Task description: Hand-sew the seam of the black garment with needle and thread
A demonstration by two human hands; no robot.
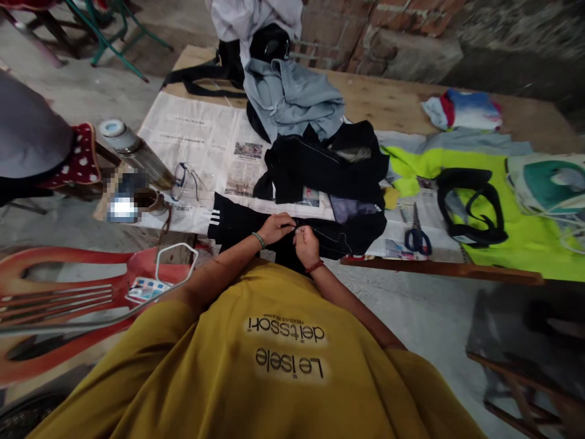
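A black garment (356,235) with white stripes at one end lies along the table's near edge, close to my body. My left hand (275,229) is closed in a pinch on its cloth, a green bracelet at the wrist. Right beside it, my right hand (306,247), with a red beaded bracelet, grips the same cloth with thumb and fingers. The fingertips of both hands almost meet; any small item between them is too tiny to make out. Another part of black clothing (315,164) is heaped just beyond, against a grey garment (292,97).
Newspaper (192,134) covers part of the wooden table (379,97). Scissors (417,235), a black strap (475,235), neon-yellow cloth (484,161) and an iron (555,183) lie to the right. At left are a bottle (141,155), glasses (183,180) and a red chair (68,259).
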